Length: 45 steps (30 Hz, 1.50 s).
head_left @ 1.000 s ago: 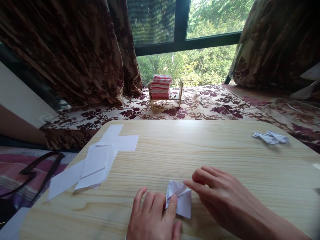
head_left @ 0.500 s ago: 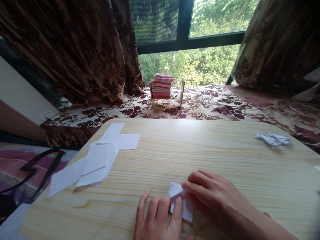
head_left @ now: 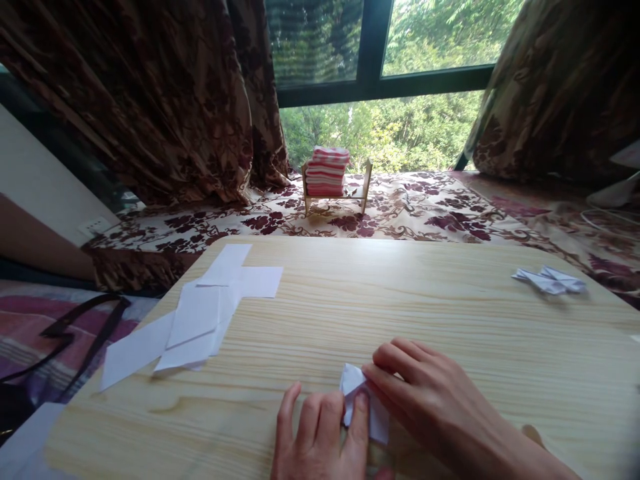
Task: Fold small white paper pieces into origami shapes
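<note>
In the head view, the right hand (head_left: 425, 380) has closed in over the past 1 second: its fingertips, just off the small folded paper (head_left: 353, 379) then, now lie on its upper right part. The left hand (head_left: 317, 437) is spread, its index finger pressing the paper onto the table (head_left: 450, 307), as it did then. Whether the right fingers pinch, I cannot tell; its thumb is hidden. With 2 hands on the paper, a fold is apparently being worked.
</note>
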Each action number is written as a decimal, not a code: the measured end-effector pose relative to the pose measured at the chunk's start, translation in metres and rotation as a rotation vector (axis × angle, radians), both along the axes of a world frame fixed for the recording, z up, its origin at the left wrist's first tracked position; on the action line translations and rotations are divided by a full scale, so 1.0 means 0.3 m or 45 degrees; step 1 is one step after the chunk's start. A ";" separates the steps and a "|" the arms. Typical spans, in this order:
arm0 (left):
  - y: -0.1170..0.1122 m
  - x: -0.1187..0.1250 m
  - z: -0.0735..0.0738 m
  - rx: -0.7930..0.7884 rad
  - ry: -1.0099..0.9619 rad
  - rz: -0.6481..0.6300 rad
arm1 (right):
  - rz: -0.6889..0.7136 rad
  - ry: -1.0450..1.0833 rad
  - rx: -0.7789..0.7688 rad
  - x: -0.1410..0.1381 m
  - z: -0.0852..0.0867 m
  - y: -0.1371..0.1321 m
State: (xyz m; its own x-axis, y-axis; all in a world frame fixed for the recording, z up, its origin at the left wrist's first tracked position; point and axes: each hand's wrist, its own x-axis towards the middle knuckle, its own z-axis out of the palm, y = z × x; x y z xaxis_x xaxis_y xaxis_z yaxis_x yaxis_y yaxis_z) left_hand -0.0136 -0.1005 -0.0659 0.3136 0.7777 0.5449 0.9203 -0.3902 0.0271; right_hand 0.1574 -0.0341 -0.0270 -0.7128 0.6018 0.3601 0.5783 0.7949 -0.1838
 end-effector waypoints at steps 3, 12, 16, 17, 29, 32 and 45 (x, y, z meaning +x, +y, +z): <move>0.001 0.005 0.000 -0.003 -0.024 0.010 | 0.009 0.029 0.095 -0.006 0.003 0.001; 0.001 0.014 -0.001 0.026 -0.051 0.036 | 0.075 0.038 0.137 -0.012 0.008 -0.003; -0.003 0.012 -0.005 0.022 -0.024 0.045 | 0.096 0.049 0.097 -0.017 0.011 -0.007; -0.004 0.011 -0.006 0.020 -0.011 0.045 | 0.091 0.037 0.066 -0.020 0.011 -0.007; -0.008 0.002 -0.004 0.013 0.024 0.031 | 0.105 -0.068 0.085 -0.064 0.032 0.016; -0.010 -0.001 -0.005 0.006 0.013 0.029 | 0.148 -0.100 0.127 -0.068 0.047 0.020; 0.004 -0.005 -0.037 0.126 0.002 0.022 | 0.185 -0.027 0.114 -0.070 0.018 0.031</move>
State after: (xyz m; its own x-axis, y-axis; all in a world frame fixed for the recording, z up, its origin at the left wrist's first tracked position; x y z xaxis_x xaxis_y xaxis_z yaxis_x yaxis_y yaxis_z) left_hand -0.0151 -0.0994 -0.0770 0.3019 0.7252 0.6188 0.9269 -0.3752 -0.0125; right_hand 0.1365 -0.0249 -0.0217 -0.7980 0.4580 0.3916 0.4588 0.8831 -0.0978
